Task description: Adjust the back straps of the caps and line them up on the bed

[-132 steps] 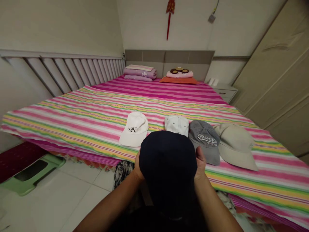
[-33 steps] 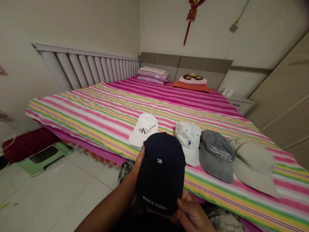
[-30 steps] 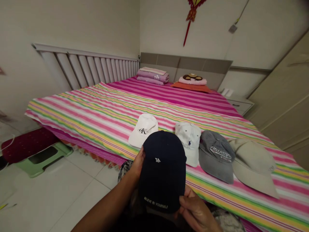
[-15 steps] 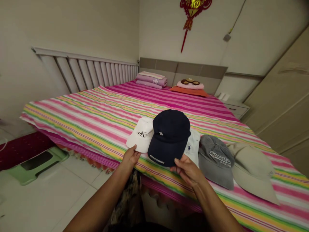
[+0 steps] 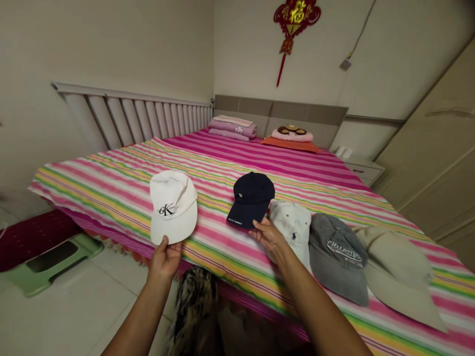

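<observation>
Gripping a white CK cap [image 5: 172, 207], left hand [image 5: 165, 259] raised (thumb up), right hand [image 5: 269, 238] open beside a navy cap [image 5: 251, 199]

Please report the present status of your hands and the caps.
Left hand holds white CK cap up by its brim. Right hand open at navy cap's brim, contact unclear. White Polo cap beside right hand.

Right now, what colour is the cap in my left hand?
White cap, black CK logo, shown best in the head view.
</observation>
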A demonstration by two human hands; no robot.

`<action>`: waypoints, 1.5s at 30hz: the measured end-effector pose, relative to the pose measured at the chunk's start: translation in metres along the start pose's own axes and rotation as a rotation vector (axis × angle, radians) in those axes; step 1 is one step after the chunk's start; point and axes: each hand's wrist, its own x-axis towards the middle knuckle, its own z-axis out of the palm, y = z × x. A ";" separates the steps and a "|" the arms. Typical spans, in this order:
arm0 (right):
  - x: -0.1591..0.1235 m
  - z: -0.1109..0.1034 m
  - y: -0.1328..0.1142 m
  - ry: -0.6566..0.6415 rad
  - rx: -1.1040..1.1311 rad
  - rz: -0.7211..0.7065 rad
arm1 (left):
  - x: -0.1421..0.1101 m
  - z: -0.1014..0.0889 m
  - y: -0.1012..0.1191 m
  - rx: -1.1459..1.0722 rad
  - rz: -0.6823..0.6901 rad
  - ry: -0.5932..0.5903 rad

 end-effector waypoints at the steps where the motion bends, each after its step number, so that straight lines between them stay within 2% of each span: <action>1: 0.003 -0.002 0.003 0.015 0.008 0.008 | 0.000 -0.002 0.000 -0.001 -0.007 0.002; 6: 0.000 -0.009 0.025 0.136 0.065 0.036 | -0.003 -0.013 -0.007 0.025 -0.017 -0.033; 11: -0.019 -0.010 0.048 0.317 0.100 0.073 | -0.006 -0.017 -0.017 0.053 -0.026 -0.107; 15: -0.034 -0.009 0.054 0.432 0.084 0.104 | -0.011 -0.017 -0.024 0.064 -0.036 -0.170; 21: -0.048 -0.006 0.051 0.503 0.053 0.120 | -0.021 -0.016 -0.030 0.066 -0.049 -0.233; 30: -0.076 -0.002 0.059 0.566 0.134 0.039 | -0.039 -0.019 -0.023 0.069 -0.147 -0.370; 35: -0.109 0.003 0.062 0.515 0.121 0.046 | -0.052 -0.031 -0.026 0.102 -0.269 -0.387; 38: -0.129 0.012 0.052 0.287 0.042 0.016 | -0.064 -0.053 -0.035 0.129 -0.448 -0.408; 40: -0.141 0.019 0.042 0.089 -0.008 -0.063 | -0.075 -0.071 -0.045 0.182 -0.567 -0.453; 41: -0.146 0.022 0.039 0.037 -0.013 -0.108 | -0.081 -0.080 -0.050 0.210 -0.615 -0.491; 43: -0.156 0.025 0.034 0.051 0.018 -0.184 | -0.093 -0.096 -0.061 0.264 -0.686 -0.561; 45: -0.165 0.024 0.033 0.139 0.058 -0.225 | -0.101 -0.107 -0.069 0.334 -0.746 -0.614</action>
